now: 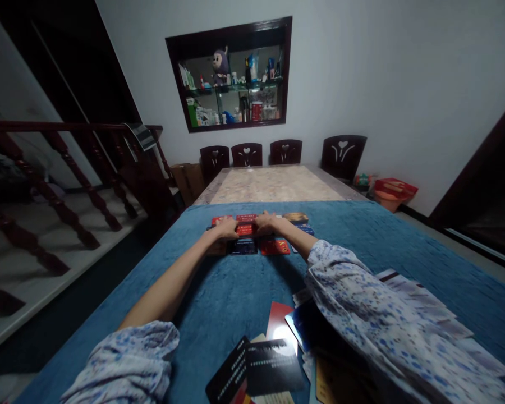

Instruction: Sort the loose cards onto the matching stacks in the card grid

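Note:
Both my arms reach far out over a blue cloth (362,247) that covers the near part of a long table. My left hand (226,228) and my right hand (266,223) rest side by side on a grid of cards laid flat on the cloth. Between the two hands lies a red card (246,229), which both touch. In the row nearer me lie a dark blue card (243,247) and another red card (275,246). The fingers of both hands are curled down onto the cards; whether they pinch a card is hard to tell.
A loose heap of cards (273,359), black, red and blue, lies near me under my right sleeve. Beyond the cloth is bare marble tabletop (273,184) with several dark chairs (343,154). A wooden stair railing (67,168) runs on the left; a wall niche (233,76) holds bottles.

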The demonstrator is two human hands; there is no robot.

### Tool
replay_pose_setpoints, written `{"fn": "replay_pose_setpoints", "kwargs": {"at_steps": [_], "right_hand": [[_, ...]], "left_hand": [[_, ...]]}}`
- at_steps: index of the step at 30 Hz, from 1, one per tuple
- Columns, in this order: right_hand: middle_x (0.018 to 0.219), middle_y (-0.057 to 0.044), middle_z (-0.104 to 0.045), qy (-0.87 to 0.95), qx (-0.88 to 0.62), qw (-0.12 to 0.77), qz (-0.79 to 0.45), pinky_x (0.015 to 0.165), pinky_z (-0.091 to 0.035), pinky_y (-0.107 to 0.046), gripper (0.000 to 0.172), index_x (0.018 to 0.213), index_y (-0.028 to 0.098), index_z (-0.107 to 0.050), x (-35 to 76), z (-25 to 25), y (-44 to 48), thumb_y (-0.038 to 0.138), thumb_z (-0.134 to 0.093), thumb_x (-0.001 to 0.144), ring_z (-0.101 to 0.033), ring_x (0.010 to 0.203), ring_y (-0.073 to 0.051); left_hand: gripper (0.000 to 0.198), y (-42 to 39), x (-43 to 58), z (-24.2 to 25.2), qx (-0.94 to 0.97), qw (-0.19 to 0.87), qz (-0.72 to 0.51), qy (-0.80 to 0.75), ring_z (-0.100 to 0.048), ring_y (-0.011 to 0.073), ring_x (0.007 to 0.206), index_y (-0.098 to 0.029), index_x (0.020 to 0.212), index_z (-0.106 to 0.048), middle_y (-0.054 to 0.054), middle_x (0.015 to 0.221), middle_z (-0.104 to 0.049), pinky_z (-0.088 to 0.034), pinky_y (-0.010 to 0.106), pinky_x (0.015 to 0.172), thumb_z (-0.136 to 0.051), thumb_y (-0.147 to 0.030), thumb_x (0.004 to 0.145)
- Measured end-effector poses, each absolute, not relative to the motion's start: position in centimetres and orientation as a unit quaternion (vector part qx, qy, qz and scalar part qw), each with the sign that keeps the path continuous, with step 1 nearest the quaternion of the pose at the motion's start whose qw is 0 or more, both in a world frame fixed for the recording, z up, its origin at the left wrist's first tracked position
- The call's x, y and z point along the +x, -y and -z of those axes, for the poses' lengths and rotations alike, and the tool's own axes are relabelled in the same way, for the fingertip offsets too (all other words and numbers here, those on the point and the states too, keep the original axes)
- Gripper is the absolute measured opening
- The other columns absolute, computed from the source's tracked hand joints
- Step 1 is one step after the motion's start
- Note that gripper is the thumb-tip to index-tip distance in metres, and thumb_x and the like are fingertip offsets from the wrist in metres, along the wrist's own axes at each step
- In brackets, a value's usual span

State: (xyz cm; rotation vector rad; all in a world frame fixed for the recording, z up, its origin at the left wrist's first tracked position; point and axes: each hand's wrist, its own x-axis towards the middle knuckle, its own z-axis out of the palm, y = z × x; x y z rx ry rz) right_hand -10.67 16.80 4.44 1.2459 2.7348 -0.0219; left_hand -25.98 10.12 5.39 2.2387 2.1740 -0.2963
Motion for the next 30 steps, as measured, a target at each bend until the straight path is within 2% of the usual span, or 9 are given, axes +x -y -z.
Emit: {"fn": "replay_pose_setpoints", "kwargs": {"at_steps": [6,10,13,17,24,27,30], "right_hand": [[0.110,-0.015,-0.072,-0.903,0.422,0.083,0.005,0.098,-0.048,-0.047,0.035,0.105,0.016,-0.073,-11.2,-4.6,-16.6,0.027,-0.067,0.072,-0.060,0.115,-0.033],[0.108,-0.015,-0.073,-0.902,0.423,0.092,0.005,0.098,-0.048,-0.044,0.035,0.106,0.015,-0.072,-11.1,-5.1,-16.2,0.023,-0.064,0.072,-0.063,0.111,-0.032],[0.114,-0.015,-0.071,-0.903,0.420,0.095,0.005,0.098,-0.048,-0.043,0.035,0.107,0.016,-0.072,-10.9,-5.4,-15.9,0.024,-0.064,0.074,-0.060,0.115,-0.032],[0.125,-0.015,-0.067,-0.907,0.411,0.092,0.003,0.100,-0.045,-0.049,0.038,0.112,0.018,-0.071,-10.5,-5.5,-15.8,0.029,-0.063,0.077,-0.052,0.125,-0.036],[0.131,-0.016,-0.062,-0.919,0.387,0.077,-0.004,0.101,-0.041,-0.053,0.048,0.118,0.020,-0.068,-8.9,-6.3,-15.5,0.045,-0.067,0.077,-0.042,0.130,-0.039],[0.132,-0.017,-0.060,-0.925,0.375,0.054,-0.021,0.098,-0.041,-0.052,0.054,0.125,0.021,-0.065,-7.7,-6.8,-15.2,0.047,-0.066,0.078,-0.043,0.128,-0.039],[0.130,-0.016,-0.061,-0.923,0.380,0.054,-0.037,0.095,-0.041,-0.050,0.051,0.126,0.022,-0.065,-6.2,-7.0,-14.7,0.044,-0.064,0.080,-0.045,0.125,-0.038]], "left_hand": [[0.033,-10.2,-25.7,-5.3,0.720,0.009,0.102,-0.687,-0.047,0.0351,0.123,-0.017,0.108,-0.067,0.015,0.125,-0.059,-0.044,0.054,0.099,-0.058,-0.021,0.076],[0.035,-10.5,-25.6,-5.2,0.720,0.004,0.105,-0.686,-0.045,0.0363,0.126,-0.014,0.108,-0.065,0.018,0.129,-0.055,-0.040,0.056,0.101,-0.058,-0.017,0.073],[0.037,-10.7,-25.7,-5.0,0.720,0.000,0.107,-0.686,-0.044,0.0359,0.126,-0.014,0.110,-0.064,0.018,0.129,-0.055,-0.038,0.056,0.102,-0.058,-0.017,0.073],[0.041,-10.7,-26.0,-4.9,0.724,-0.006,0.110,-0.681,-0.043,0.0349,0.126,-0.015,0.115,-0.063,0.018,0.131,-0.054,-0.036,0.055,0.103,-0.058,-0.018,0.075],[0.051,-9.8,-26.3,-5.3,0.741,-0.031,0.082,-0.666,-0.044,0.0358,0.123,-0.022,0.127,-0.059,0.015,0.128,-0.056,-0.039,0.054,0.097,-0.059,-0.025,0.076],[0.047,-9.0,-26.4,-5.4,0.746,-0.046,0.054,-0.662,-0.045,0.0357,0.121,-0.022,0.125,-0.060,0.014,0.126,-0.057,-0.039,0.054,0.096,-0.057,-0.027,0.078],[0.044,-8.0,-26.2,-5.3,0.752,-0.054,0.029,-0.656,-0.044,0.0364,0.121,-0.019,0.122,-0.062,0.015,0.128,-0.056,-0.037,0.054,0.097,-0.056,-0.026,0.079]]}}
